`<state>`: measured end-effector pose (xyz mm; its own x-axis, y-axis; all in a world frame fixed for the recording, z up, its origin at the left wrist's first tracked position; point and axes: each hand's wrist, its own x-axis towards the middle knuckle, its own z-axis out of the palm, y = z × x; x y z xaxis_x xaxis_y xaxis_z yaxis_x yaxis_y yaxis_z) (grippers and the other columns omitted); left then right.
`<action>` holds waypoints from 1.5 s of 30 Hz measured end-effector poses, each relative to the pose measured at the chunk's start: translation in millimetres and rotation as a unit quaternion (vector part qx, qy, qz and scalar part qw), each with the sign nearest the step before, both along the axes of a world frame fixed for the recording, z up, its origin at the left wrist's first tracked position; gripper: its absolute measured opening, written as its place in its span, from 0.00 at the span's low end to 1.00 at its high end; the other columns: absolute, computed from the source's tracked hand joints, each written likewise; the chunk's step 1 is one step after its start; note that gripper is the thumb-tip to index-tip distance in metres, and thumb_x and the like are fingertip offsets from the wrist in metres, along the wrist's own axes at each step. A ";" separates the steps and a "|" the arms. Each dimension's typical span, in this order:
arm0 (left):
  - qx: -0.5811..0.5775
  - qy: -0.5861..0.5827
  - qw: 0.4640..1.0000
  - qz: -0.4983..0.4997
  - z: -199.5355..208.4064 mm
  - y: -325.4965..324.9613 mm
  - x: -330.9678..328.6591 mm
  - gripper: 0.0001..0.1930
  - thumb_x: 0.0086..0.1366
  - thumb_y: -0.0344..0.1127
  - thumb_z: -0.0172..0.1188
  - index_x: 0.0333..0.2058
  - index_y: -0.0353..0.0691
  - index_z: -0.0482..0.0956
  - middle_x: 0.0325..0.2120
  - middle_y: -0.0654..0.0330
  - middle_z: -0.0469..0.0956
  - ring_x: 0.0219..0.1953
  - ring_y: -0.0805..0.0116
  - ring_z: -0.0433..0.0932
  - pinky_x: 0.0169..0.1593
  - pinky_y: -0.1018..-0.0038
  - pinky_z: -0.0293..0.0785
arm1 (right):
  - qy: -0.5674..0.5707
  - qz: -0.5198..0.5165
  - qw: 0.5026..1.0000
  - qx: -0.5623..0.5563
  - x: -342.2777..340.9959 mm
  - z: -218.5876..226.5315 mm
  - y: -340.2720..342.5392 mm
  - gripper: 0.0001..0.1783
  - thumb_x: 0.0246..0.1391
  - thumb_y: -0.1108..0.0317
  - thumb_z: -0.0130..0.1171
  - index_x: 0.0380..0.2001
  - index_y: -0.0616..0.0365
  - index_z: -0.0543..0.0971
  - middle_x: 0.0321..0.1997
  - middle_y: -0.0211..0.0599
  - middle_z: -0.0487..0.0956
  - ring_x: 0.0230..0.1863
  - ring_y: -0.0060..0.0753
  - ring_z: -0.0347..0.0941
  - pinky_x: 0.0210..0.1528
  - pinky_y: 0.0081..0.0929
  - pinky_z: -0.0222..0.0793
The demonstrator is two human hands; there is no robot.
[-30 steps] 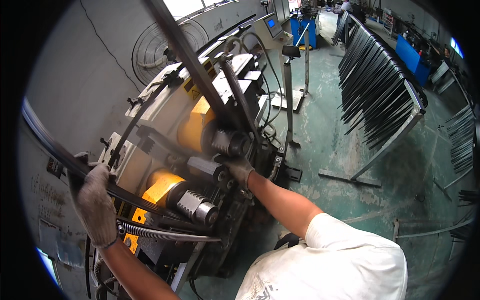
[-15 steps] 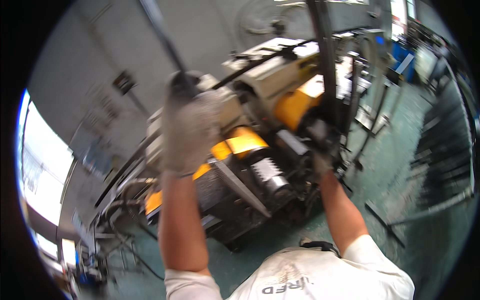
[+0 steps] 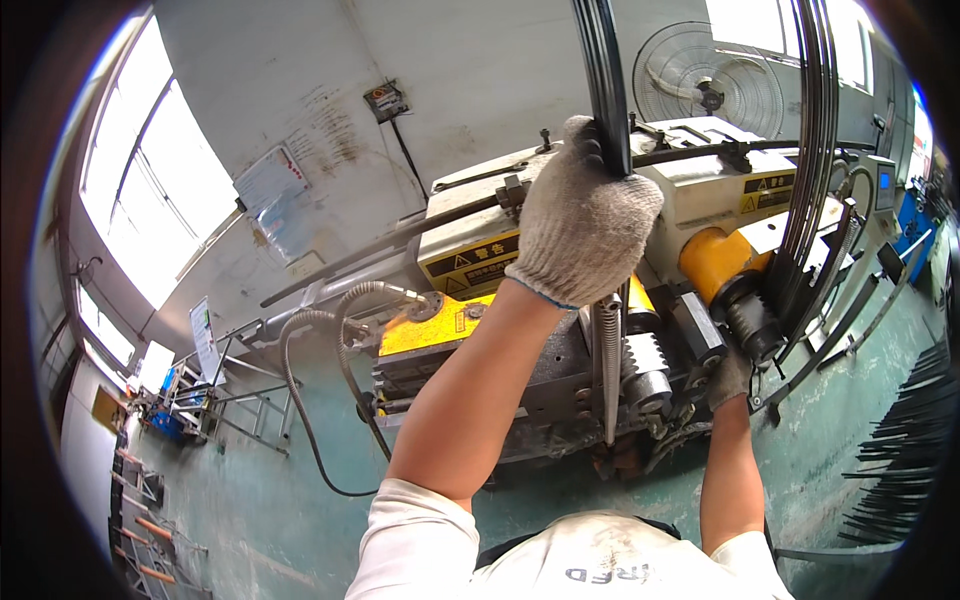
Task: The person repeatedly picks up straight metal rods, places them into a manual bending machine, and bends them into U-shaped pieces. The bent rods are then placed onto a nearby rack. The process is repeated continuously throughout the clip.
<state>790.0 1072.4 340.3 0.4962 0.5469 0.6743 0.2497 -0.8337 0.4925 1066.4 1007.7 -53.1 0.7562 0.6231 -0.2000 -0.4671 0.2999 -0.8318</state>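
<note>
My left hand (image 3: 585,215), in a grey knit glove, is closed round the lower end of several black metal rods (image 3: 602,80) that rise out of the top of the view. It is in front of a cream and yellow machine (image 3: 470,262). Low at the machine's front, my gloved right hand (image 3: 730,378) is beside a grooved roller (image 3: 752,318); its fingers are hidden behind machine parts. A second bundle of black rods (image 3: 815,130) stands upright above that side. Another grooved roller (image 3: 645,368) and a coil spring (image 3: 610,350) sit below my left hand.
Hoses (image 3: 290,350) loop off the machine's left side. A round fan (image 3: 708,92) stands behind it, with a control box (image 3: 882,185) at right. Many dark rods (image 3: 905,440) lie at the far right. A metal frame rack (image 3: 240,405) is at left.
The view has turned leftward, so the machine appears farther right and more level. My left hand still grips its rods. My right hand now appears lower on the machine's front.
</note>
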 end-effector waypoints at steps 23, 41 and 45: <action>-0.090 -0.159 0.973 -0.140 3.8 45.1 -11.2 0.13 0.71 0.25 0.69 0.51 0.35 0.77 0.31 0.61 0.81 0.32 0.74 0.83 0.33 0.76 0.80 | -0.005 0.066 0.998 -0.009 -14.6 5.5 -13.5 0.14 0.68 0.61 0.61 0.50 0.58 0.84 0.40 0.39 0.85 0.34 0.37 0.84 0.32 0.39 0.83; -0.207 -0.102 0.969 -0.083 10.1 3.1 -30.5 0.08 0.70 0.29 0.67 0.45 0.37 0.80 0.30 0.66 0.79 0.32 0.76 0.76 0.38 0.73 0.78 | 0.051 0.033 0.997 0.054 2.6 -55.2 1.4 0.11 0.66 0.70 0.54 0.46 0.61 0.81 0.36 0.37 0.83 0.29 0.37 0.83 0.32 0.40 0.84; -0.211 -0.095 0.971 -0.056 16.8 -7.9 -23.2 0.09 0.72 0.29 0.67 0.48 0.34 0.81 0.34 0.62 0.83 0.36 0.73 0.82 0.43 0.73 0.82 | -0.055 0.029 0.997 0.041 33.4 -102.2 11.9 0.11 0.69 0.71 0.53 0.48 0.64 0.80 0.39 0.38 0.84 0.30 0.34 0.83 0.33 0.36 0.83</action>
